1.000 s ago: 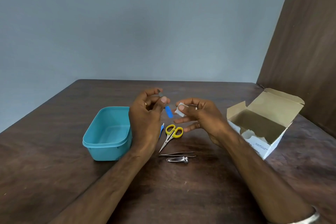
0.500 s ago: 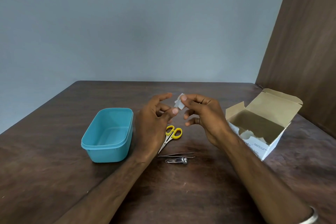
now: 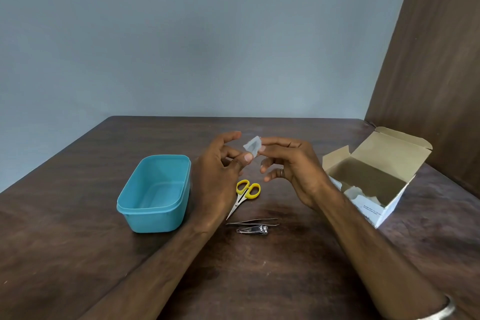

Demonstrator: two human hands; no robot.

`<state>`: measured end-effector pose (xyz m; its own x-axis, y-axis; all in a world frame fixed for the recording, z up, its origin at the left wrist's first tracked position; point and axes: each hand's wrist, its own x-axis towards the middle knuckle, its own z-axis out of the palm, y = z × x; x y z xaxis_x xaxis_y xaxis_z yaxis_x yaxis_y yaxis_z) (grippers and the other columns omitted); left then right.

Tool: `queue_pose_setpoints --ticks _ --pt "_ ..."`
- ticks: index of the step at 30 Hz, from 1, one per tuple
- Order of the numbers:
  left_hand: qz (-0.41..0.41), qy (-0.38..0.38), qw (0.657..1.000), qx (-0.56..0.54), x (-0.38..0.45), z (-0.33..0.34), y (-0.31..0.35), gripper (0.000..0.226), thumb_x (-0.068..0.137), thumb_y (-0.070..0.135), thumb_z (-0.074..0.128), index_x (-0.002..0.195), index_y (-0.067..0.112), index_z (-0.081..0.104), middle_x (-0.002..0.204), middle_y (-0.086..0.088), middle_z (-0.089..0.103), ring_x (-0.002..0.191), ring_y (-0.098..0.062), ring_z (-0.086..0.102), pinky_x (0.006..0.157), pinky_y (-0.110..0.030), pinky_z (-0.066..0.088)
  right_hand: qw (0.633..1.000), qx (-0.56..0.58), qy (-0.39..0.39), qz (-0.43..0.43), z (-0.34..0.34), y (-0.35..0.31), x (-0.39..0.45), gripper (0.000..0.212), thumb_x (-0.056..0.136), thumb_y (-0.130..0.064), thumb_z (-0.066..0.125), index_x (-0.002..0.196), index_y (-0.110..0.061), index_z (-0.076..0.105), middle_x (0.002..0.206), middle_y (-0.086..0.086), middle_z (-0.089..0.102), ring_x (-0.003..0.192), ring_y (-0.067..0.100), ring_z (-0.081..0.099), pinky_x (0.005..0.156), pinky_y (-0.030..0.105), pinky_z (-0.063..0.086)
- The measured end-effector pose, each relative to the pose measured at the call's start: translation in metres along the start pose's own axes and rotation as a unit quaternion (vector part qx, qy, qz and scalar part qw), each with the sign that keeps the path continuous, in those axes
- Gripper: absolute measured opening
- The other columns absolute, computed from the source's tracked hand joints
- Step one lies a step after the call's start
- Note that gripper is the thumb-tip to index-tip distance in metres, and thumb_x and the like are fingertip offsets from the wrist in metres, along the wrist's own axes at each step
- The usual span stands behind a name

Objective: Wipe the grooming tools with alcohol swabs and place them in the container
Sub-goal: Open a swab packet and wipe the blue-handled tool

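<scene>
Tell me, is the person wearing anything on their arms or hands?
Both forearms are bare, with no sleeves showing. The right hand has a thin ring on one finger, and a silvery metal bangle sits on the right wrist at the picture's bottom edge. The left hand shows no ring or band here.

You are looking through a single head-worn wide-angle camera, facing forward and slightly down across the dark wooden table [image 3: 259, 280] toward the grey wall [image 3: 181, 34]. It is sitting close enough that both forearms are entering from the bottom edge. No second view is sharing the scene.
</scene>
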<state>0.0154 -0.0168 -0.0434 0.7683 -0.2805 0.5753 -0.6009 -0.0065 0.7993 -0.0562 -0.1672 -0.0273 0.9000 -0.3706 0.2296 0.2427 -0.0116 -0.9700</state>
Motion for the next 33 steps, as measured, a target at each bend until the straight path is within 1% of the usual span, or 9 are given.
queue_pose_setpoints --ticks 2,6,8,13,19,24,26,29,33 --pt "0.008 -0.001 1.000 0.002 0.000 0.000 0.000 0.041 0.083 0.027 0.077 0.113 0.046 0.057 0.075 0.020 0.071 0.068 -0.001 0.068 0.063 -0.029 0.058 1.000 -0.008 0.001 -0.008 0.001 0.000 0.000 0.014 0.088 -0.015 0.074 0.100 -0.011 0.081 0.094 0.008 0.078 0.064 0.019 0.063 0.054 0.032 0.054" --pt "0.034 -0.006 0.999 0.033 -0.001 -0.001 0.001 0.043 0.083 0.031 0.077 0.114 0.050 0.054 0.078 0.027 0.069 0.072 0.004 0.066 0.061 -0.009 0.048 0.999 -0.037 0.017 -0.029 0.004 -0.002 -0.002 0.008 0.089 -0.019 0.075 0.092 -0.017 0.082 0.089 0.004 0.078 0.062 0.016 0.063 0.052 0.029 0.053" --pt "0.039 -0.006 0.998 0.041 -0.001 -0.001 0.001 0.043 0.083 0.033 0.076 0.117 0.049 0.055 0.080 0.028 0.069 0.074 0.005 0.066 0.061 -0.006 0.048 0.997 -0.054 0.024 -0.041 0.005 -0.003 -0.002 0.008 0.091 -0.019 0.074 0.089 -0.020 0.082 0.088 0.003 0.078 0.062 0.016 0.063 0.051 0.029 0.053" --pt "0.043 -0.015 0.999 0.030 -0.002 0.000 0.001 0.048 0.083 0.030 0.077 0.119 0.050 0.053 0.082 0.026 0.071 0.071 0.003 0.068 0.062 -0.011 0.052 0.999 -0.022 0.025 -0.035 0.011 0.000 -0.003 0.010 0.093 -0.022 0.071 0.092 -0.018 0.081 0.089 0.006 0.077 0.065 0.018 0.063 0.051 0.030 0.054" --pt "0.037 -0.005 0.999 0.036 0.000 -0.003 0.002 0.051 0.081 0.030 0.079 0.120 0.049 0.053 0.078 0.030 0.070 0.071 0.005 0.067 0.061 -0.006 0.048 0.995 -0.091 0.007 -0.051 0.006 -0.004 -0.002 0.014 0.095 -0.023 0.070 0.087 -0.026 0.081 0.087 -0.003 0.077 0.064 0.012 0.064 0.052 0.027 0.055" --pt "0.021 -0.035 0.999 0.030 -0.002 0.000 0.003 0.047 0.084 0.028 0.076 0.118 0.053 0.053 0.086 0.027 0.070 0.074 0.002 0.069 0.061 -0.012 0.053 0.995 -0.069 0.038 -0.053 0.009 -0.002 -0.002 0.012 0.095 -0.022 0.069 0.090 -0.021 0.080 0.088 0.006 0.077 0.063 0.015 0.064 0.050 0.028 0.055" --pt "0.003 -0.043 0.999 0.021 -0.002 0.001 0.001 0.041 0.086 0.024 0.074 0.116 0.048 0.059 0.084 0.020 0.072 0.074 0.001 0.069 0.058 -0.013 0.053 0.996 -0.043 0.066 -0.049 0.008 -0.003 -0.002 0.012 0.095 -0.021 0.069 0.090 -0.019 0.080 0.088 0.007 0.076 0.062 0.016 0.063 0.049 0.029 0.055" --pt "-0.023 -0.051 0.998 0.022 -0.002 0.002 -0.002 0.025 0.088 0.017 0.072 0.110 0.031 0.070 0.089 0.012 0.074 0.071 0.001 0.069 0.054 -0.013 0.052 0.996 -0.010 0.083 -0.024 0.004 -0.005 -0.002 0.012 0.094 -0.022 0.070 0.095 -0.015 0.079 0.087 0.005 0.074 0.065 0.020 0.064 0.050 0.031 0.055" --pt "-0.030 -0.044 0.998 0.027 -0.002 0.001 -0.001 0.019 0.088 0.016 0.072 0.101 0.030 0.073 0.084 0.017 0.073 0.065 0.000 0.070 0.052 -0.016 0.055 0.998 -0.006 0.054 -0.012 0.004 -0.005 -0.003 0.018 0.091 -0.031 0.073 0.098 -0.016 0.080 0.091 0.005 0.076 0.069 0.021 0.067 0.053 0.032 0.056"
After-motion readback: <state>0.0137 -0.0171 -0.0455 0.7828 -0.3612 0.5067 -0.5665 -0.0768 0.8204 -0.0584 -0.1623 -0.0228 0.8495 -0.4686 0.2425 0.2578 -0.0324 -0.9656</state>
